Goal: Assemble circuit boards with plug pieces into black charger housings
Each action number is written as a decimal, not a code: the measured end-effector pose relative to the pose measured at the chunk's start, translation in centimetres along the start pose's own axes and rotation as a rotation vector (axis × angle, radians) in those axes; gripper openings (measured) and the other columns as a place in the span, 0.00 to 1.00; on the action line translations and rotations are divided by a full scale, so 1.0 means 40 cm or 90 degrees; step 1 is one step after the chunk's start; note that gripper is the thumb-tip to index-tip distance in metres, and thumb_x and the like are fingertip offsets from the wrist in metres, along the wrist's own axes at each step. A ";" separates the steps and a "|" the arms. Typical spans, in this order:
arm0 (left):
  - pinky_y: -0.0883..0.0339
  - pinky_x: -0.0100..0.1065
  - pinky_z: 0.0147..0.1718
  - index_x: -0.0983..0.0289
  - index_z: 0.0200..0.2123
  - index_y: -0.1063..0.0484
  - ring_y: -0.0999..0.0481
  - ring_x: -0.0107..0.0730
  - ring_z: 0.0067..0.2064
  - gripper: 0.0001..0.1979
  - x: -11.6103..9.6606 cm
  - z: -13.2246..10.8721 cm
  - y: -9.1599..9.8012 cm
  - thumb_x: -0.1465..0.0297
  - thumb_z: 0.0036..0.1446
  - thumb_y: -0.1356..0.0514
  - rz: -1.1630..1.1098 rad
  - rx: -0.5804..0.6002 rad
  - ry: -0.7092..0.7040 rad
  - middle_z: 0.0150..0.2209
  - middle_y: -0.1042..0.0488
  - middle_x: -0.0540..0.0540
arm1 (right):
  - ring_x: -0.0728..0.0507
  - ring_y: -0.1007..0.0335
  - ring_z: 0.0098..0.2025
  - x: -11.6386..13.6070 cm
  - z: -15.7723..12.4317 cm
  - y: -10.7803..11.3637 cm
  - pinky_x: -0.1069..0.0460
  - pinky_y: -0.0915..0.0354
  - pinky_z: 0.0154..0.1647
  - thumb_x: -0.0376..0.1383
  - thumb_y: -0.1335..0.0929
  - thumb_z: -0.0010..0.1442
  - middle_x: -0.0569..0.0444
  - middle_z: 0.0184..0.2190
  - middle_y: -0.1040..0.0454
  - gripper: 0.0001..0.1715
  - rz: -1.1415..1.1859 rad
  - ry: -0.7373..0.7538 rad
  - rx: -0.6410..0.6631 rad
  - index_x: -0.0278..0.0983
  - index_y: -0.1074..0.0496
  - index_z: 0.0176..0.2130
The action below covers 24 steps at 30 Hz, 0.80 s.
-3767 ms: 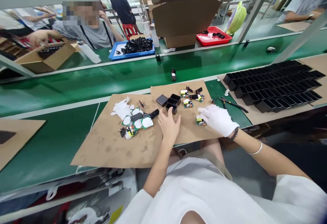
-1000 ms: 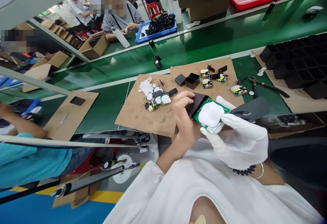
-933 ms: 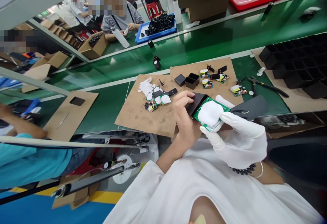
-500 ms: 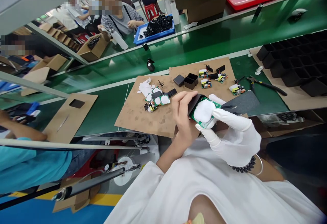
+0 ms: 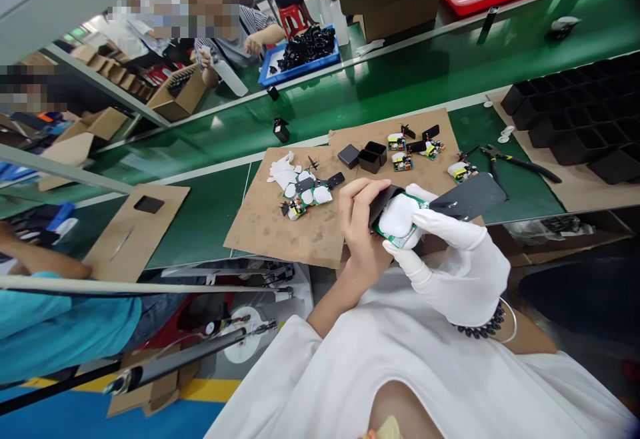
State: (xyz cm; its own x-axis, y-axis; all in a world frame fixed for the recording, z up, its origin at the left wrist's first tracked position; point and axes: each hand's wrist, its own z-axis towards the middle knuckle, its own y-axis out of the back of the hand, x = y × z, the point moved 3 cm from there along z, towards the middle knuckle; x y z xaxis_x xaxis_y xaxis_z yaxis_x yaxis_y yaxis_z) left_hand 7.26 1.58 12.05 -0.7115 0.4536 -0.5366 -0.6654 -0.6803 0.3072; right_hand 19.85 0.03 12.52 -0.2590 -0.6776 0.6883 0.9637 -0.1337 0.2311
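Observation:
My bare left hand [image 5: 361,225] is wrapped round a black plastic housing [image 5: 382,203], its open end facing right. In my white-gloved right hand [image 5: 445,252] a green circuit board [image 5: 395,233] with a round white pad on it is pinched between thumb and fingers. The board's left end lies in the mouth of the housing. From the board's right side a flat black panel [image 5: 473,197] sticks out above my gloved fingers. How deep the board sits is hidden by my left hand and the housing wall.
Several circuit boards [image 5: 307,192] and black housings [image 5: 373,157] lie on cardboard [image 5: 280,239]. Pliers [image 5: 523,162] rest at the right, beside rows of black housings [image 5: 575,125]. Beyond runs a green conveyor [image 5: 410,75]. A co-worker [image 5: 235,45] sits across from me behind a blue tray [image 5: 300,64].
The board has moved slightly left, a little deeper into the housing, and the black panel has tilted a bit. On the conveyor, small black parts have shifted left.

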 end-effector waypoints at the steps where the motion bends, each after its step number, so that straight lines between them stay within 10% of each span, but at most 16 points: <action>1: 0.31 0.37 0.48 0.59 0.47 0.29 0.28 0.35 0.47 0.12 0.001 -0.001 0.000 0.63 0.67 0.47 0.001 0.003 0.002 0.45 0.31 0.56 | 0.36 0.31 0.61 0.002 0.001 0.001 0.41 0.26 0.56 0.27 0.26 0.53 0.60 0.54 0.25 0.43 -0.009 -0.004 0.007 0.57 0.37 0.61; 24: 0.31 0.36 0.47 0.60 0.47 0.28 0.28 0.36 0.48 0.11 0.021 -0.023 -0.017 0.65 0.64 0.44 -0.102 0.065 0.090 0.46 0.30 0.57 | 0.42 0.24 0.27 0.020 0.026 -0.011 0.49 0.28 0.26 0.34 0.31 0.61 0.56 0.26 0.23 0.10 -0.304 0.081 -0.012 0.39 0.30 0.44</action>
State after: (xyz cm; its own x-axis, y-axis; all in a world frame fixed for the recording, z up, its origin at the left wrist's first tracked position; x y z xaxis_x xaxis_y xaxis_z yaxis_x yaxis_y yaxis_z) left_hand 7.33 1.91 10.65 -0.5606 0.4612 -0.6878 -0.7922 -0.5404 0.2834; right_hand 19.16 0.28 13.68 -0.6634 -0.6199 0.4191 0.7405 -0.4634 0.4867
